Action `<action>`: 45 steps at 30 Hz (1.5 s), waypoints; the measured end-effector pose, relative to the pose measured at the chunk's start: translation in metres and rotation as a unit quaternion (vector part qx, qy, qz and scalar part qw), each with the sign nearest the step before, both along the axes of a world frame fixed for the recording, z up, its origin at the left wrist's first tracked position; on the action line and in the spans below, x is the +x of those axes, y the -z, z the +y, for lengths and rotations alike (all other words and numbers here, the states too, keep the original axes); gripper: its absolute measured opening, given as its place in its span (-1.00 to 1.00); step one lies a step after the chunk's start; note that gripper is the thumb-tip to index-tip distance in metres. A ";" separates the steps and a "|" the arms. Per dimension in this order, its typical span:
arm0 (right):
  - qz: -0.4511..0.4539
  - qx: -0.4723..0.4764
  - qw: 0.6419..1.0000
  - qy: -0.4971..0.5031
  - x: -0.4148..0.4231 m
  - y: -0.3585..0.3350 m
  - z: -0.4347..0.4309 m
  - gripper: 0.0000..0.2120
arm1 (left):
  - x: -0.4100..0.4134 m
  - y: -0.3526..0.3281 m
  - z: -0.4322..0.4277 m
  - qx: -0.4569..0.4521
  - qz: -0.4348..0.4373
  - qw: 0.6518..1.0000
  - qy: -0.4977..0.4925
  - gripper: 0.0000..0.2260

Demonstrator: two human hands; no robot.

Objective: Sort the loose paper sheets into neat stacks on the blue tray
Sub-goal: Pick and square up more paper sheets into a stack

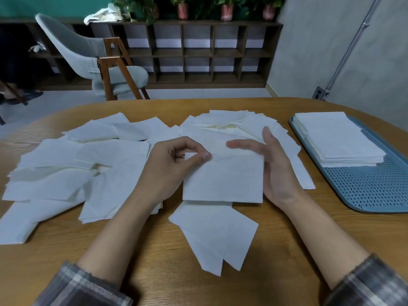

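Head view, left hand (pixel 176 164): grip pinches corner of square paper sheet (pixel 223 182)
right hand (pixel 273 164): grip wide, fingers straight at sheet edge
blue tray (pixel 364 191): perforated

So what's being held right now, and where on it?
A paper sheet: the left hand pinches its top left corner, while the right hand rests flat against its right edge.

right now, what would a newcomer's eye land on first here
At the centre, the left hand pinches the top corner of a paper square while the right hand braces its right edge. Loose sheets sprawl over the wooden table to the left and behind; one neat stack sits on the blue tray at right.
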State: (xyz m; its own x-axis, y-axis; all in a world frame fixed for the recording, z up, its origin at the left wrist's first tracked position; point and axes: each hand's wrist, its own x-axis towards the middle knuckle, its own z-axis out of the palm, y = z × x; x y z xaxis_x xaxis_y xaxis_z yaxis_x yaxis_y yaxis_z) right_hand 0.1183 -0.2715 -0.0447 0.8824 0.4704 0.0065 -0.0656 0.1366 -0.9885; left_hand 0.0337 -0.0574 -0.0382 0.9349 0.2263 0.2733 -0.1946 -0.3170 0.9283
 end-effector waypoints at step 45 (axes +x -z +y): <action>-0.163 -0.083 0.982 -0.040 -0.002 0.005 -0.001 -0.72 | 0.007 0.012 -0.001 0.073 0.058 0.994 -0.058 -0.39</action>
